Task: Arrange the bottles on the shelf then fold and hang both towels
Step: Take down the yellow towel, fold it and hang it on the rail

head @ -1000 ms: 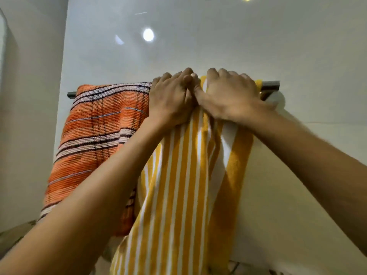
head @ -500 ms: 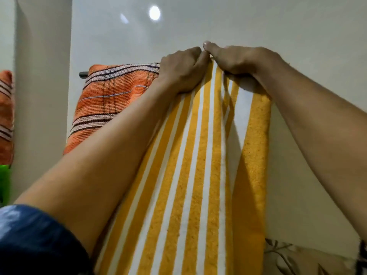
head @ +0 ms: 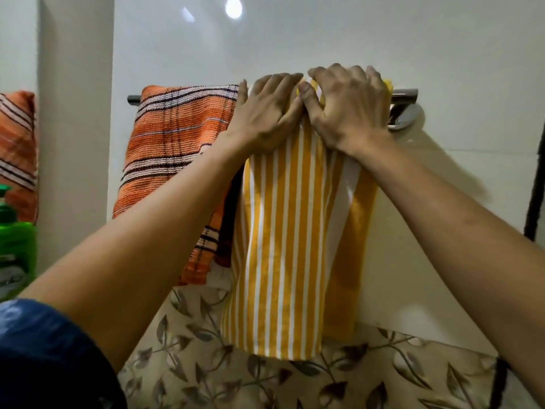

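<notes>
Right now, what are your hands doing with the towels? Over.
Left hand and right hand pressing yellow towel on the bar. Orange towel already hung beside it. Nothing in the way.

green bottle (head: pixel 13 246) cropped left, rail (head: pixel 404 94) middle hidden (towels) — label unreadable
</notes>
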### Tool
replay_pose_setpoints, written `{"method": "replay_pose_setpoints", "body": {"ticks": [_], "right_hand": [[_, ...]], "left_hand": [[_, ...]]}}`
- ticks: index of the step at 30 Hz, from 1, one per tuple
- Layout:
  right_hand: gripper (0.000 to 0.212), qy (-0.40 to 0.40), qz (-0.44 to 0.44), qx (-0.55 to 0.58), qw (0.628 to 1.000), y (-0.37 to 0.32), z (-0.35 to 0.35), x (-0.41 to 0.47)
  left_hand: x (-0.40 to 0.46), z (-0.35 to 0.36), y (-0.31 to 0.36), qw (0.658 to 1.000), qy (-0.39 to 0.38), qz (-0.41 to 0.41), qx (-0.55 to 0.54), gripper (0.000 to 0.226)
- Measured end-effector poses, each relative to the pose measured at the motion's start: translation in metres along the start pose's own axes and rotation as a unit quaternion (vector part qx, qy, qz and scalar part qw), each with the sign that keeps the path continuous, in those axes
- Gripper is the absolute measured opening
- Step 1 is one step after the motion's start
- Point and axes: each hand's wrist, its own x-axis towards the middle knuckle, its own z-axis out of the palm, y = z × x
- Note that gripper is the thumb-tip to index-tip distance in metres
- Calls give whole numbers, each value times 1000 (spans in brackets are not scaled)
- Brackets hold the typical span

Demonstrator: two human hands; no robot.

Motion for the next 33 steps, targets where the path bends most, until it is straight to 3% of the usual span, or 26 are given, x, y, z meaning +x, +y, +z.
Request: {"method": "replay_pose_setpoints", "body": {"ticks": [33], "right_hand": [[48, 3, 19, 21, 1000, 1, -3, -16]], "left_hand": [[-30, 18, 10, 998, 52, -24, 6, 60]]}}
